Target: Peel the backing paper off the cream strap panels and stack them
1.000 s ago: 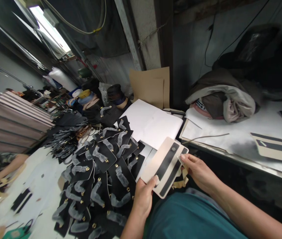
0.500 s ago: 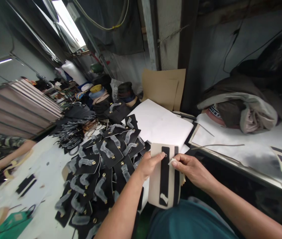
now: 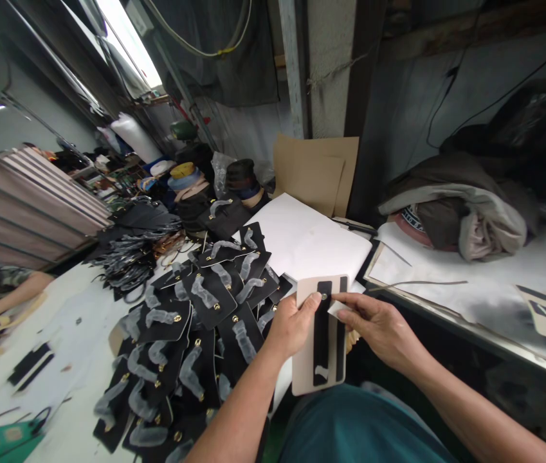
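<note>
Left hand (image 3: 294, 325) closed on the upper left edge of a beige card (image 3: 305, 379), thumb laid on the front just beside a brass stud (image 3: 324, 296), fingers behind it. Card held upright over the lap, in the gap between the two benches; two black strips (image 3: 321, 341) run down its face

Right hand (image 3: 379, 328) closed, thumb and forefinger pinching a small pale piece (image 3: 337, 308) at the card's upper right edge, touching the card. Cannot tell whether that piece is joined to it

Left of the hands, on the bench (image 3: 80, 321): a heaped pile of black pieces (image 3: 195, 321), each with a gold stud and a cloudy plastic wrap. White sheet (image 3: 306, 241) behind the card, cardboard (image 3: 316, 170) leaning against the wall beyond it

To the right, a second bench (image 3: 470, 289) with a bundle of clothing (image 3: 460, 206) at the back. Another person's arm (image 3: 7, 302) at the far left edge, well apart
</note>
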`<state>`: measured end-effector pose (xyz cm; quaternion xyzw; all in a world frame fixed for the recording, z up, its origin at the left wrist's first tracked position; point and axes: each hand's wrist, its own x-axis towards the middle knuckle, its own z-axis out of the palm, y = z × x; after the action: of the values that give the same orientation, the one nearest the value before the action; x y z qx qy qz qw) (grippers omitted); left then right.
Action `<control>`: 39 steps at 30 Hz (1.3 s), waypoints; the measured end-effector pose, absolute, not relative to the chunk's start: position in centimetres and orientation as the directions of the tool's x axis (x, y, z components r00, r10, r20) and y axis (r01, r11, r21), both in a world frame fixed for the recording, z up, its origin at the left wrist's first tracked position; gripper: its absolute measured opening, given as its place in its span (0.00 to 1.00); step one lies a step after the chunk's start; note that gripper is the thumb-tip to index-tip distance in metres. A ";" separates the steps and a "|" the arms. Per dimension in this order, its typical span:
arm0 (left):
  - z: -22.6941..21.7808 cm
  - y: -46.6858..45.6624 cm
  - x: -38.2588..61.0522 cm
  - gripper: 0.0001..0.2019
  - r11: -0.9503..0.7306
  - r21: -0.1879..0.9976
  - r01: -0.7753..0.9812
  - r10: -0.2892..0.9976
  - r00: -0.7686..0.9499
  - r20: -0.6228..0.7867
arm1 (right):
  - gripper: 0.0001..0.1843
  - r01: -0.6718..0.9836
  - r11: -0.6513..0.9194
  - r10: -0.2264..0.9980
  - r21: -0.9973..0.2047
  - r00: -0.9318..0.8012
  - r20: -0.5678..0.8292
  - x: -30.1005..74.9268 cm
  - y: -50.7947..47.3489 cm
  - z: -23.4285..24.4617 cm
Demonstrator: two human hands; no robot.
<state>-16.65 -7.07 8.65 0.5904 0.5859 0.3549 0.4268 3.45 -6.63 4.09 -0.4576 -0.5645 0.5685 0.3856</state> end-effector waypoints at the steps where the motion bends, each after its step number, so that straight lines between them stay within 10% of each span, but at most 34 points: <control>1: 8.6 -7.3 -16.6 0.21 0.052 0.923 0.381 0.995 0.061 -0.082 | 0.20 0.089 -0.056 0.955 -0.994 -0.286 -0.079 3.3 -6.6 4.2; 17: 9.0 -9.5 -15.9 0.13 0.054 0.919 0.390 0.998 0.005 -0.061 | 0.21 0.295 -0.013 0.955 -0.956 -0.280 -0.099 1.5 -6.7 5.5; 30: 4.0 -5.6 -15.9 0.15 0.198 0.900 0.388 0.946 -0.315 -0.073 | 0.17 0.329 0.570 0.773 -0.753 -0.525 0.355 1.9 -8.6 4.2; 39: -1.2 0.5 -12.5 0.18 0.336 0.918 0.211 0.932 0.066 -0.356 | 0.05 0.099 -0.130 0.893 -0.987 -0.420 -0.160 9.1 -10.5 -0.8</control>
<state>-12.51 0.47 -1.18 0.4754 0.6011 0.3254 0.5539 9.06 -10.51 -0.76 -0.4310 -0.5755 0.6157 0.3225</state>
